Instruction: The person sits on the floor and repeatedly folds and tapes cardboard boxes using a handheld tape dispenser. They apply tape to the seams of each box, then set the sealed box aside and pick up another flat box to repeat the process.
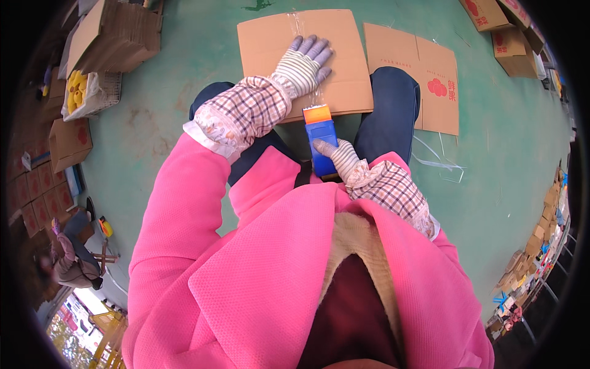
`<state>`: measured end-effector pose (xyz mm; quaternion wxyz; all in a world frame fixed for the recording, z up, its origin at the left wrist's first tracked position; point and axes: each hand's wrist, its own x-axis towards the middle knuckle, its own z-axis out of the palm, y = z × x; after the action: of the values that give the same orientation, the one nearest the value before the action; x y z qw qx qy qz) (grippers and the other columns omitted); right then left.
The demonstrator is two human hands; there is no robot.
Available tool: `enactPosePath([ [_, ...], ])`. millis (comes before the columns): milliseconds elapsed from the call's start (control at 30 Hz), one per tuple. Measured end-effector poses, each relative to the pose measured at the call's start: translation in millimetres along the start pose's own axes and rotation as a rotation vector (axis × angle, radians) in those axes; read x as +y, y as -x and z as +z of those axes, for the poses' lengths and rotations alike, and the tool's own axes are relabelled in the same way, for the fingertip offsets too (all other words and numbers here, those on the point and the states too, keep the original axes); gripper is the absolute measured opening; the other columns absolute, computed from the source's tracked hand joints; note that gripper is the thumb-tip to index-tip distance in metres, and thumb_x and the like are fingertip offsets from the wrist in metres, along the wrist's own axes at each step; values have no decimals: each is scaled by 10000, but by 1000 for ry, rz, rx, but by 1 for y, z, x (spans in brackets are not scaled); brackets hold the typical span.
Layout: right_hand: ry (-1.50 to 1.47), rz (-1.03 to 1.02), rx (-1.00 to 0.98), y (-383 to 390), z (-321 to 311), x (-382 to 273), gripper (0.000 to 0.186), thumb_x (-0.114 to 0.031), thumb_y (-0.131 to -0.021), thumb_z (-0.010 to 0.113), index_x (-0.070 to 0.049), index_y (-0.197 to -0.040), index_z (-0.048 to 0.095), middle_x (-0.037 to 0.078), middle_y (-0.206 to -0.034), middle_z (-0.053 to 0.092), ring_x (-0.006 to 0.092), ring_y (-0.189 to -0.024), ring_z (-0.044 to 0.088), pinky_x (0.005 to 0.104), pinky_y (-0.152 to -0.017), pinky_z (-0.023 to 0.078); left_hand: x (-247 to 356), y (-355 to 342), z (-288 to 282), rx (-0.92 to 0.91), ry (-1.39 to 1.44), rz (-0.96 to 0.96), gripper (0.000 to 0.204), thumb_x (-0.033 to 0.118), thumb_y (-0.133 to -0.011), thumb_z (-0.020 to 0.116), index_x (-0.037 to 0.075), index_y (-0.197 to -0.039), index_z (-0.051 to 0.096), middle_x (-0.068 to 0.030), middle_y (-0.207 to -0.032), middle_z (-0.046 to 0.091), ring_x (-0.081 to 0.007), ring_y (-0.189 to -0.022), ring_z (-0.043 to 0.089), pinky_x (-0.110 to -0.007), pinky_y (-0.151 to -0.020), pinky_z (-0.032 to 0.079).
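A brown cardboard box [264, 46] lies before me between my knees, with clear tape running down its middle seam. My left hand [303, 67], in a striped glove with grey fingers, presses flat on the box, fingers spread. My right hand [337, 155], in a matching glove, grips a blue and orange tape dispenser [321, 132]. The dispenser's orange end sits at the box's near edge, where the tape strip meets it. Checked sleeve covers wrap both forearms.
A printed flat carton [418, 77] lies right of the box, near loose plastic strapping [439, 161]. Stacked cardboard [117, 37] and a white basket with yellow items [92, 95] stand at left. Another person [70, 252] is at lower left. Boxes [513, 49] stand far right.
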<state>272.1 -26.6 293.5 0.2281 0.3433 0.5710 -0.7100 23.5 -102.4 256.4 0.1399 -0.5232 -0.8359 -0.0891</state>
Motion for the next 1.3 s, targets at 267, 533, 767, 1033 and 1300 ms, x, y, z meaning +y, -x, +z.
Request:
enactPosePath([
  [267,-93,-38,-63,-6,-4,4,413,-353,-862,742,-12,-1077,651,74,-869,679,185,-659,651,315,-639,539,-4,55,-61,-270,604,-70,722,231,-747,715,72,-1406,465,-188,-1470,433,-374,-1393,373,-503,-1159,282],
  [533,-160,-65,-60,-11,-7,-8,443,-384,-851,759,-8,-1046,629,102,-809,673,205,-635,663,325,-593,551,21,72,-68,-204,147,-103,1039,422,-512,853,89,-1404,439,-178,-1487,397,-429,-1387,346,-563,-1156,240],
  [767,-164,-125,-51,-66,-31,-51,467,-400,-831,777,2,-1036,654,124,-819,696,219,-644,684,340,-604,565,-10,19,-48,-163,46,-108,990,441,-604,822,142,-1455,414,-105,-1539,363,-383,-1437,289,-538,-1185,202],
  [1033,-52,-187,22,-76,-25,-39,488,-428,-824,773,-31,-1095,691,66,-930,697,154,-771,650,310,-732,528,-27,-42,-74,-690,225,-222,726,397,-741,724,142,-1392,530,-113,-1532,396,-364,-1445,294,-490,-1191,215],
  [1300,-66,-336,-40,-91,-31,-14,506,-442,-830,756,-34,-1120,681,58,-964,696,145,-818,634,317,-769,510,-12,-50,0,-162,-133,-161,597,504,-949,489,150,-1430,477,-140,-1525,385,-344,-1425,327,-499,-1168,234],
])
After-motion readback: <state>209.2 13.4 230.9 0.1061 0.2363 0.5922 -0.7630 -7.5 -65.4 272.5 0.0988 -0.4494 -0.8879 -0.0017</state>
